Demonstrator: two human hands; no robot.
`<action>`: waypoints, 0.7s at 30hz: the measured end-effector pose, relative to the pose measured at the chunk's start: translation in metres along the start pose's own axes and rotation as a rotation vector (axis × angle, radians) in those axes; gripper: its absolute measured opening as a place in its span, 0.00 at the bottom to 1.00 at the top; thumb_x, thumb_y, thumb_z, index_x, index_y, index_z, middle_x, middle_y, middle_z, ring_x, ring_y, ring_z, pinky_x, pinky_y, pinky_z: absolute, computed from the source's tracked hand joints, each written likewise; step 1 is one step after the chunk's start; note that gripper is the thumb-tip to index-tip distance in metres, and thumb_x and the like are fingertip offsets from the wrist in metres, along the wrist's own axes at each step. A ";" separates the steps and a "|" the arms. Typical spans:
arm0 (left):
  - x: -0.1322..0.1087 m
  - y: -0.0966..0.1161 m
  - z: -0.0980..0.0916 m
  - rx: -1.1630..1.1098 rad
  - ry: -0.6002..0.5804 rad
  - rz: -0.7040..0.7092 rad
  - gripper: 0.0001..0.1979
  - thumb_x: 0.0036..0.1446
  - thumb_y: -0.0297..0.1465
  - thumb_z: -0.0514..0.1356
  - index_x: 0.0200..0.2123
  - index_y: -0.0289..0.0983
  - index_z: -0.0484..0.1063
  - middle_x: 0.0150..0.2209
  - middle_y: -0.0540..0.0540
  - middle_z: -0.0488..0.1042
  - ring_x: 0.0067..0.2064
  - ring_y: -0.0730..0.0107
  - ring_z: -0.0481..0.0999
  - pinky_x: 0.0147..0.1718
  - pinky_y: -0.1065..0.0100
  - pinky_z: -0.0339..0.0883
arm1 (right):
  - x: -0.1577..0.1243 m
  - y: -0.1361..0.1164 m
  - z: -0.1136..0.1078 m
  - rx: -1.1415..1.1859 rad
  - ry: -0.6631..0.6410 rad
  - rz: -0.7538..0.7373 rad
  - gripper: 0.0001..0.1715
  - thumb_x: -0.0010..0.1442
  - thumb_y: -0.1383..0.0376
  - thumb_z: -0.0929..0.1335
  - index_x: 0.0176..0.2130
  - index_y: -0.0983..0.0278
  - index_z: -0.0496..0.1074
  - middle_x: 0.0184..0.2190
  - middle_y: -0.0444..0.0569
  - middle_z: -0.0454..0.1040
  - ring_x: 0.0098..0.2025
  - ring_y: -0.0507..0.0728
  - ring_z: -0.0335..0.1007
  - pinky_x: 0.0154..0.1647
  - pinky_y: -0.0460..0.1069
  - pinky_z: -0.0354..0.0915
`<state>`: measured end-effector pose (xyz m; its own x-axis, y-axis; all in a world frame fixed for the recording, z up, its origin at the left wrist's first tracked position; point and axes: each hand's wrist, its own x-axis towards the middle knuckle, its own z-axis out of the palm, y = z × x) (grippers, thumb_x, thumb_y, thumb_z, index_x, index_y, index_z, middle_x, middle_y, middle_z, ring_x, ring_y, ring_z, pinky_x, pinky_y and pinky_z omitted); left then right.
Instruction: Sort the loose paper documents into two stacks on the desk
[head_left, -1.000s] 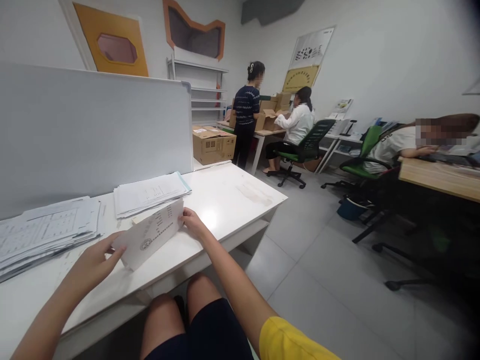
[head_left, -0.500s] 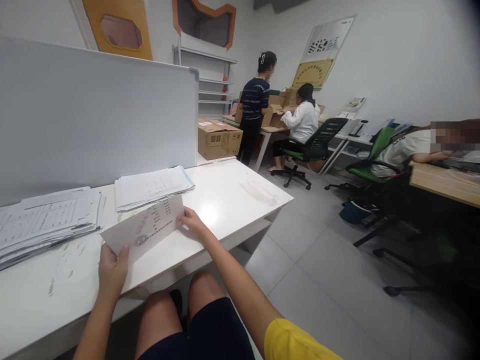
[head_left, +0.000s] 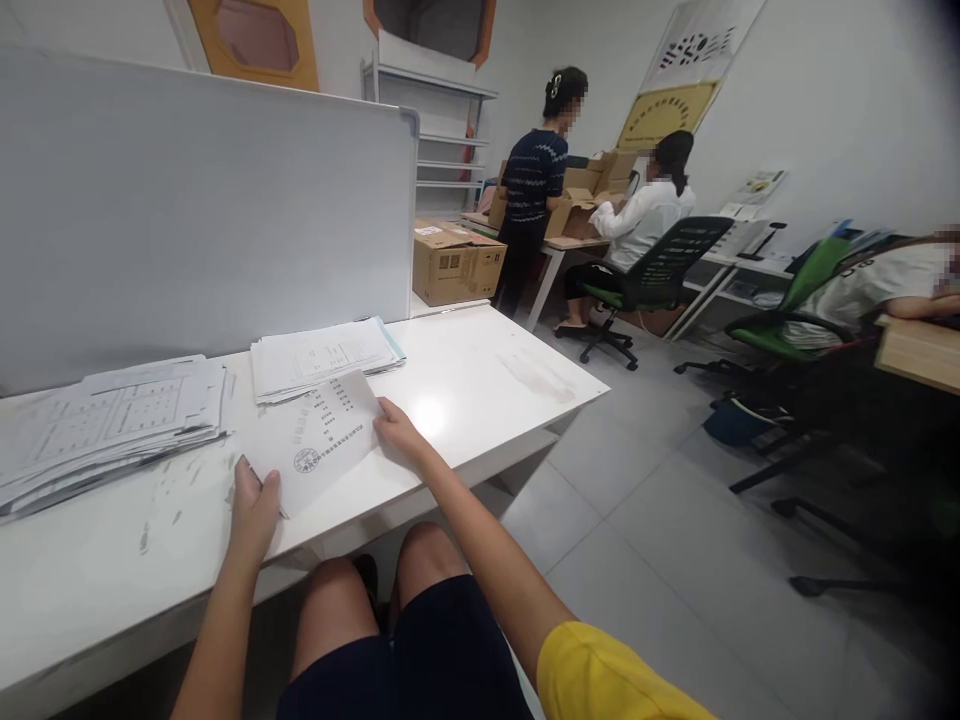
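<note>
A printed white paper sheet [head_left: 341,462] with a round stamp-like mark near its lower edge is held between both my hands, tilted over the front of the white desk [head_left: 465,385]. My left hand [head_left: 256,502] grips its left corner, thumb on top and fingers underneath. At the opposite edge, my right hand [head_left: 397,430] pinches the sheet between thumb and fingers. Just behind it lies a stack of papers [head_left: 326,352] with a light blue edge at its right. A wider, untidy pile of papers [head_left: 127,415] rests on the desk to the left.
A grey-white board [head_left: 202,200] stands along the desk's back. Beyond it is a cardboard box [head_left: 457,275]. A standing person [head_left: 532,180] and a seated person [head_left: 656,215] are by open boxes farther off. Another person leans on a wooden table [head_left: 919,350] at right.
My view has shifted, so the room appears farther right and slightly higher. The sheet looks a little flatter, showing more of its printed face. Both hands keep hold of it.
</note>
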<state>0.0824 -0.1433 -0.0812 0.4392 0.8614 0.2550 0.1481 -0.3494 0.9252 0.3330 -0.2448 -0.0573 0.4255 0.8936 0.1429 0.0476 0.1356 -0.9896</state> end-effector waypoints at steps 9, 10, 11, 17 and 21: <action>-0.003 0.006 0.005 -0.005 0.080 -0.136 0.41 0.61 0.41 0.58 0.71 0.41 0.42 0.56 0.37 0.71 0.60 0.53 0.72 0.64 0.47 0.60 | 0.005 0.007 0.000 -0.029 0.055 0.003 0.24 0.51 0.67 0.62 0.49 0.60 0.69 0.46 0.47 0.74 0.51 0.60 0.69 0.57 0.57 0.65; -0.003 0.006 0.006 -0.005 0.083 -0.144 0.41 0.61 0.42 0.58 0.71 0.42 0.41 0.56 0.37 0.70 0.60 0.52 0.72 0.64 0.47 0.60 | 0.006 0.008 0.000 -0.041 0.058 0.006 0.24 0.51 0.68 0.62 0.49 0.60 0.69 0.46 0.46 0.74 0.51 0.61 0.69 0.57 0.57 0.65; -0.003 0.006 0.006 -0.006 0.084 -0.151 0.41 0.61 0.43 0.58 0.71 0.43 0.41 0.57 0.37 0.70 0.61 0.52 0.71 0.64 0.46 0.60 | 0.007 0.008 0.000 -0.053 0.061 0.006 0.24 0.50 0.68 0.62 0.48 0.60 0.69 0.46 0.46 0.75 0.51 0.61 0.69 0.57 0.57 0.65; -0.001 0.005 0.004 0.005 0.090 -0.170 0.41 0.62 0.44 0.59 0.71 0.44 0.43 0.58 0.37 0.70 0.59 0.48 0.72 0.65 0.42 0.58 | 0.011 0.011 0.002 -0.048 0.062 -0.003 0.26 0.49 0.69 0.62 0.48 0.60 0.71 0.43 0.46 0.76 0.50 0.61 0.70 0.56 0.58 0.65; 0.001 0.001 0.005 0.008 0.100 -0.156 0.41 0.61 0.43 0.60 0.71 0.45 0.44 0.56 0.39 0.72 0.56 0.49 0.75 0.62 0.44 0.62 | 0.011 0.011 0.003 -0.053 0.064 0.005 0.25 0.50 0.70 0.62 0.48 0.59 0.71 0.42 0.45 0.76 0.49 0.60 0.70 0.55 0.56 0.66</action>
<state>0.0872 -0.1447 -0.0808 0.3199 0.9376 0.1360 0.2147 -0.2116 0.9535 0.3359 -0.2321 -0.0665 0.4829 0.8647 0.1380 0.0919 0.1067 -0.9900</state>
